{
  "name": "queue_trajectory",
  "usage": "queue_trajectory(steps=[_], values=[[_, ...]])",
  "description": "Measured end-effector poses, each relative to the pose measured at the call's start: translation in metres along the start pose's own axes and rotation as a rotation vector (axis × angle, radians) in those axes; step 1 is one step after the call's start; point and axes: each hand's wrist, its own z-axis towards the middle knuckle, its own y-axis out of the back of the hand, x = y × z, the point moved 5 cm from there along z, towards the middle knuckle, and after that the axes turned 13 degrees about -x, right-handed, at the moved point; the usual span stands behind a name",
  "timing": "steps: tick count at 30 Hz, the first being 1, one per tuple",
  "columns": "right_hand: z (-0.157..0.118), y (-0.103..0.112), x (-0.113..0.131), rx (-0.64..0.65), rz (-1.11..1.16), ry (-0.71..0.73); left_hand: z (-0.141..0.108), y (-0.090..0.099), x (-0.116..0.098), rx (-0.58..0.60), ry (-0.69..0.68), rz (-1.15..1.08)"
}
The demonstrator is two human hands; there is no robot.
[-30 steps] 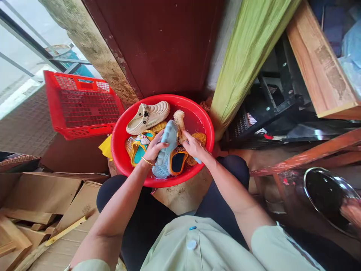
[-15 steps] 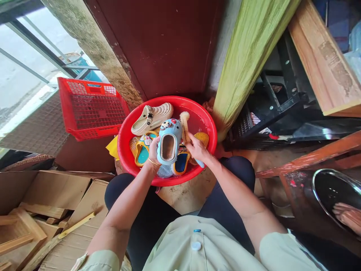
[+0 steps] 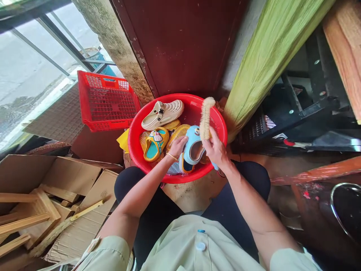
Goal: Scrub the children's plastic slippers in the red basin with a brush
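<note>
A light blue shoe (image 3: 192, 138) is tilted over the right part of a red basin (image 3: 134, 150). My left hand (image 3: 178, 146) grips the shoe's left side, fingers partly hidden. My right hand (image 3: 216, 148) is closed on a brush (image 3: 205, 116) with pale bristles, its head raised at the shoe's right; the blue handle end shows below the hand. In the basin, a cream clog (image 3: 163, 113) lies at the back left, a yellow slipper with a teal insole (image 3: 155, 145) in front of it, and more footwear beneath the blue shoe.
A red plastic crate (image 3: 109, 101) stands behind the basin to the left. An open cardboard box (image 3: 81, 222) with wood pieces is at the lower left. A green curtain (image 3: 270, 64) hangs at the right, beside a dark red door (image 3: 183, 45).
The blue shoe has moved right and turned within the basin, uncovering more of the yellow footwear. The brush has moved right, its head now tilted. The whole view has shifted.
</note>
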Motion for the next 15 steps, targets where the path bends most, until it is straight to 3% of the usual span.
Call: queue_trajectory(steps=[2,4,8,9,13,15], values=[[-0.008,-0.009,0.010,0.023,-0.033,0.087,-0.001,-0.012,0.009,0.032,-0.084,0.132],[-0.016,-0.021,0.012,0.102,-0.099,0.095,0.003,-0.011,0.008,-0.007,-0.171,0.260],[-0.017,-0.034,0.001,0.179,-0.221,0.023,0.024,0.032,-0.017,-0.283,-0.367,0.384],[-0.014,-0.035,-0.004,0.171,-0.232,-0.001,0.032,0.042,-0.021,-0.294,-0.407,0.441],[-0.002,-0.045,-0.022,0.224,-0.228,-0.134,0.055,0.051,-0.008,-0.086,-0.504,0.768],[-0.001,-0.054,-0.029,0.292,-0.217,-0.193,0.060,0.046,0.008,-0.065,-0.514,0.900]])
